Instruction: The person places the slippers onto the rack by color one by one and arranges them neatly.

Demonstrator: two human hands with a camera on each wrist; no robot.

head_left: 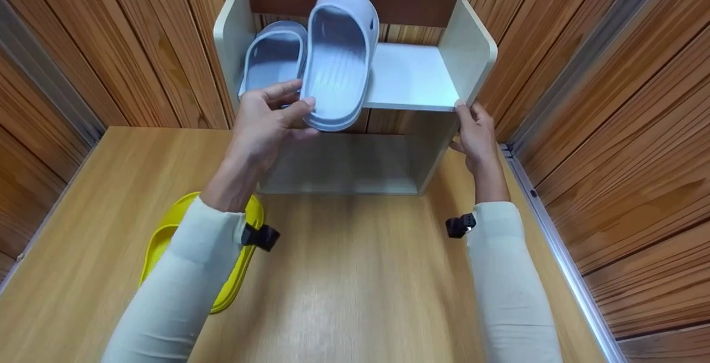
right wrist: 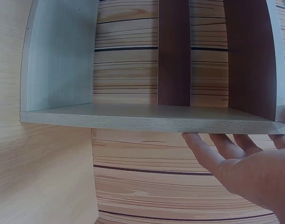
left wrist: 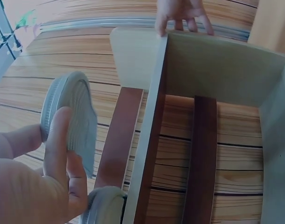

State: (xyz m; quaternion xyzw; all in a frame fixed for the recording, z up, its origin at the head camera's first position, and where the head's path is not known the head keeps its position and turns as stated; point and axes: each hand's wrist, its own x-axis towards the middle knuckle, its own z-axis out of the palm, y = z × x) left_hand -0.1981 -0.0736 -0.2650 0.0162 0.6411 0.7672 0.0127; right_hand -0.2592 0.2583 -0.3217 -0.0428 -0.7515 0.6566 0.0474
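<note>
My left hand point(head_left: 266, 119) pinches a light grey-blue clog point(head_left: 337, 69) by its heel end, thumb on the inside. The clog is tilted with its toe upward, in front of the upper board of a small two-level shoe rack point(head_left: 416, 77). A matching grey-blue clog point(head_left: 272, 63) sits at the left end of that board, partly hidden by the held one. My right hand point(head_left: 478, 132) grips the rack's right side, with the thumb at the board's front corner. In the right wrist view its fingers point(right wrist: 226, 147) press against the outer side panel point(right wrist: 147, 122).
A yellow clog point(head_left: 236, 285) lies on the wooden tabletop point(head_left: 344, 296) at front left, partly under my left forearm. Behind the rack stands a wood-plank wall point(head_left: 138, 46). Another plank wall point(head_left: 638, 185) with a metal edge strip runs along the right.
</note>
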